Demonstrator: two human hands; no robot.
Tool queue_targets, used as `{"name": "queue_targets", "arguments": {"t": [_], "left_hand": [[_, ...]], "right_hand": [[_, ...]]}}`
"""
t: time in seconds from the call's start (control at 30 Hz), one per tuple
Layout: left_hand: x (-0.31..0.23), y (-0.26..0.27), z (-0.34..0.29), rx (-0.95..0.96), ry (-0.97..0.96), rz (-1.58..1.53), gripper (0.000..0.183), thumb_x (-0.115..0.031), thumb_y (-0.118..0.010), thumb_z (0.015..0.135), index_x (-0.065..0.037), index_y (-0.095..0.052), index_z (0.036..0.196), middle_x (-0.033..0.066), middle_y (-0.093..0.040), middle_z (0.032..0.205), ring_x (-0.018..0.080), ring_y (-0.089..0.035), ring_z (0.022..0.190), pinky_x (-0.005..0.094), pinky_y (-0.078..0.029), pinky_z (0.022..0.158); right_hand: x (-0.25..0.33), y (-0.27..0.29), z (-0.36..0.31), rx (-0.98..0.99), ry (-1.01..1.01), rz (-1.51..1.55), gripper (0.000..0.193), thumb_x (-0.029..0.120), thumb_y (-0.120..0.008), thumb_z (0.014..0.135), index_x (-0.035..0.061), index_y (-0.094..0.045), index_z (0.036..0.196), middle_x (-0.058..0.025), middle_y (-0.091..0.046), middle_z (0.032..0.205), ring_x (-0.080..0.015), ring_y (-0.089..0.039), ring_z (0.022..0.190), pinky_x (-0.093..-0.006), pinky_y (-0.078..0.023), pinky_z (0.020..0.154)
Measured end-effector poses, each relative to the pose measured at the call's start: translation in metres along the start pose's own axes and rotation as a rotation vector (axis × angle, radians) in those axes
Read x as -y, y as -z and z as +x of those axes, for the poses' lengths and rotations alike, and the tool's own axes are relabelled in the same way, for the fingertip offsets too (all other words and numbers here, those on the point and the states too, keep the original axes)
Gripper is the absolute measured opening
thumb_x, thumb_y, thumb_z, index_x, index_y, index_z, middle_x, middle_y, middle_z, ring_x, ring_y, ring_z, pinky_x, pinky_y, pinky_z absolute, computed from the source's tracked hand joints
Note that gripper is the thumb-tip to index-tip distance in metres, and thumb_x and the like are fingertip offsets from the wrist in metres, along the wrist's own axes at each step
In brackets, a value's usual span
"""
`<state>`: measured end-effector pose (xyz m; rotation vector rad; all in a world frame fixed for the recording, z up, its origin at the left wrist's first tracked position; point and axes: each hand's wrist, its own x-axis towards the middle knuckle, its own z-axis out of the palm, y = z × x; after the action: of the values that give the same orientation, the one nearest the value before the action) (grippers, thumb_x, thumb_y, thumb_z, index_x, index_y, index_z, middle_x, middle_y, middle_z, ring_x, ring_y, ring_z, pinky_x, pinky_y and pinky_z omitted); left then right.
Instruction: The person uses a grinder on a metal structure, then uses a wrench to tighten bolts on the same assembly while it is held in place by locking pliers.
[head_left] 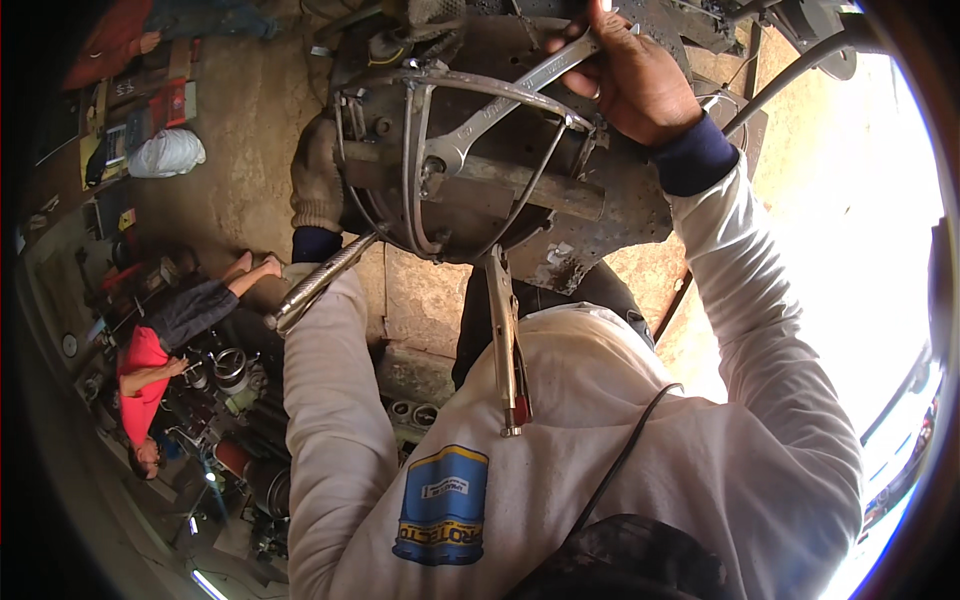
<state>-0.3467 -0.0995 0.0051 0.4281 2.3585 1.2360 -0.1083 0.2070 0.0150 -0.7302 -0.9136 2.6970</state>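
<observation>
Two hands in view: the right hand (645, 88), bare, and the left hand (318, 168), in a brown knitted glove. From my remote seat I count one wrench (500, 110), its upper end inside the right fingers, which are wrapped around it; its shaft slants down-left from them to a lower head beside a bolt. I cannot tell whether that head is seated. One curved-bar frame (408, 170) lies left of and below the right fingers, and its bars stand between me and the left fingertips, so I cannot tell whether those are apart or together. Behind the frame, one dark metal plate (635, 195). Locking pliers (508, 345), one, hang from the frame's lower edge, well below the right fingers; one ribbed metal tool (325, 280) slants just below the gloved fingers. Beyond these, far left: one white bag (167, 153) and one person in a red shirt (143, 390). Right of the right fingers, one black hose (785, 80). Pose: right arm raised, hand angled inward to the left; left arm reaching straight forward.
</observation>
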Motion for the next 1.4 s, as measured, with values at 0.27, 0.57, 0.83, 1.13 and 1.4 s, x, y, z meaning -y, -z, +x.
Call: {"name": "queue_targets", "arguments": {"t": [0.27, 0.57, 0.83, 1.13, 1.4], "left_hand": [[0.019, 0.006, 0.009, 0.021, 0.022, -0.082, 0.053, -0.041, -0.049, 0.098, 0.001, -0.06, 0.128, 0.0139, -0.065, 0.123, 0.025, -0.059, 0.112, 0.0332, -0.043, 0.099], [0.009, 0.003, -0.001, -0.017, -0.072, 0.052, 0.055, -0.043, -0.05, 0.097, 0.001, -0.06, 0.129, 0.0151, -0.064, 0.124, 0.0266, -0.059, 0.113, 0.0334, -0.042, 0.1], [0.006, 0.001, -0.001, -0.02, -0.004, -0.006, 0.054, -0.043, -0.048, 0.097, 0.0, -0.061, 0.128, 0.0156, -0.064, 0.124, 0.0273, -0.06, 0.113, 0.0334, -0.043, 0.099], [0.003, 0.001, -0.003, 0.037, -0.094, 0.144, 0.048, -0.037, -0.039, 0.101, -0.002, -0.059, 0.127, 0.0179, -0.063, 0.125, 0.0325, -0.059, 0.114, 0.0361, -0.043, 0.099], [0.011, 0.008, -0.007, 0.036, -0.298, 0.401, 0.047, -0.035, -0.037, 0.102, -0.003, -0.057, 0.13, 0.0194, -0.06, 0.131, 0.0362, -0.057, 0.119, 0.038, -0.042, 0.102]], "right_hand": [[0.007, -0.002, -0.007, -0.064, -0.008, 0.007, 0.031, 0.042, -0.048, 0.104, 0.0146, -0.062, 0.101, -0.0013, -0.067, 0.09, -0.015, -0.064, 0.081, -0.0277, -0.052, 0.066], [0.009, -0.006, -0.009, -0.148, 0.014, -0.027, 0.028, 0.041, -0.05, 0.103, 0.0156, -0.062, 0.101, 0.0011, -0.063, 0.087, -0.0125, -0.062, 0.076, -0.0263, -0.051, 0.064], [0.012, -0.015, -0.005, -0.133, -0.013, 0.012, 0.028, 0.04, -0.052, 0.103, 0.0141, -0.061, 0.101, 0.0014, -0.064, 0.087, -0.0117, -0.063, 0.076, -0.0274, -0.053, 0.065], [0.013, -0.03, 0.006, -0.084, -0.118, -0.151, 0.033, 0.042, -0.05, 0.103, 0.0105, -0.061, 0.107, 0.0009, -0.065, 0.092, -0.0131, -0.066, 0.08, -0.029, -0.057, 0.066], [0.025, -0.108, 0.116, 0.266, -0.138, -0.76, 0.051, 0.052, -0.062, 0.094, 0.0021, -0.065, 0.1, -0.0058, -0.066, 0.09, -0.0168, -0.065, 0.074, -0.0316, -0.055, 0.059]]}}
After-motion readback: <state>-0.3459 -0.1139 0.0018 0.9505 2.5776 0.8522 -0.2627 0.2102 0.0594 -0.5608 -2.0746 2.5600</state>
